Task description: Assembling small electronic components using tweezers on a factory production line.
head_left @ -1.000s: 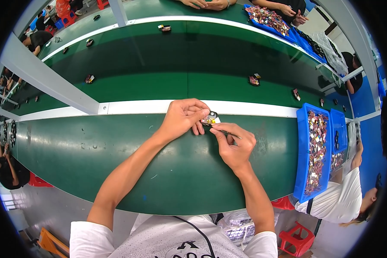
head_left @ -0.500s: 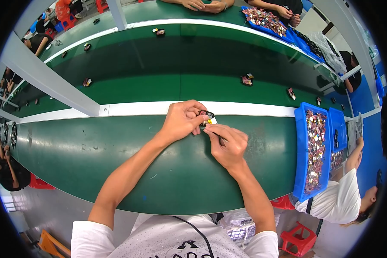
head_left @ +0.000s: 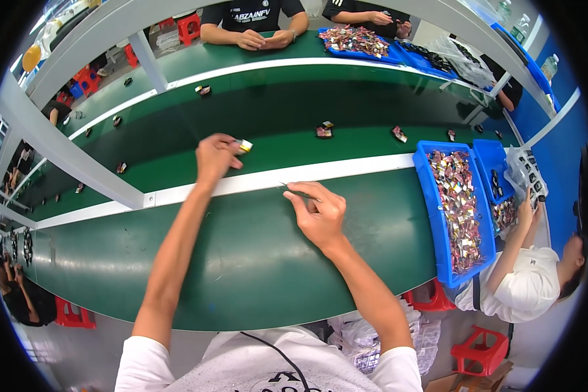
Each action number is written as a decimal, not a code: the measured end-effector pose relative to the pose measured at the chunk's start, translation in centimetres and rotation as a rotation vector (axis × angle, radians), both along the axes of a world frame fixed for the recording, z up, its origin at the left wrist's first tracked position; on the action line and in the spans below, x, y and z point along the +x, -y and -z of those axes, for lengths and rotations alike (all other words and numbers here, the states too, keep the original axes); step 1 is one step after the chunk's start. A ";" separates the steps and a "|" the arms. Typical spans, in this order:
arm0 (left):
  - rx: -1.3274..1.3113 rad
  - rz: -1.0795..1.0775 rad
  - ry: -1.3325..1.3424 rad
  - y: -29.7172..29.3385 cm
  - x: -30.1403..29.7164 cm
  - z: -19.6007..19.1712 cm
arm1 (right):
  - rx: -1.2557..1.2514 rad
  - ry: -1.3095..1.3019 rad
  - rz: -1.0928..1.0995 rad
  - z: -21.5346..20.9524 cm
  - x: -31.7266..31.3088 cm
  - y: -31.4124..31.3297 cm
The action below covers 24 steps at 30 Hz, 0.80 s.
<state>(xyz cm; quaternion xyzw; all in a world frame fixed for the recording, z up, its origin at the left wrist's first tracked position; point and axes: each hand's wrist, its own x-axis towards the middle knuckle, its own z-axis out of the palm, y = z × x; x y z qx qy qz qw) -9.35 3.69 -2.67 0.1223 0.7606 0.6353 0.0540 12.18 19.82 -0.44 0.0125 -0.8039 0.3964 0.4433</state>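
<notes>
My left hand (head_left: 217,161) is stretched out over the green conveyor belt, beyond the white rail. At its fingertips is a small part (head_left: 244,146) with a white and yellow label; the fingers are closed about its near side, slightly blurred. Closer to me, above the green worktop, my right hand (head_left: 319,210) is closed around a thin pointed tool (head_left: 284,185). Only the tool's tip and a bit of its shaft show, so its exact kind cannot be made out.
Several small dark parts with labels, one here (head_left: 324,130), lie spaced along the belt. A blue bin (head_left: 443,251) of small reddish and white pieces stands at the right end of the worktop (head_left: 255,261). Co-workers sit across and to the right. A slanted metal post (head_left: 78,144) rises at left.
My left hand has moved forward and left from the worktop edge to over the belt with the small part. My right hand stays over the worktop, now apart from it. The view has shifted.
</notes>
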 end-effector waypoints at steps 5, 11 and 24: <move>-0.814 -0.164 -0.454 3.3 -6.8 -1.0 | 0.008 0.046 0.006 0.7 0.0 -0.1; -0.854 -0.165 -0.714 -5.6 -5.1 -3.6 | 0.051 0.067 -0.027 1.2 0.2 -0.5; -0.518 0.285 0.054 -18.1 0.2 -2.9 | 0.025 0.018 -0.050 1.4 -0.3 -1.1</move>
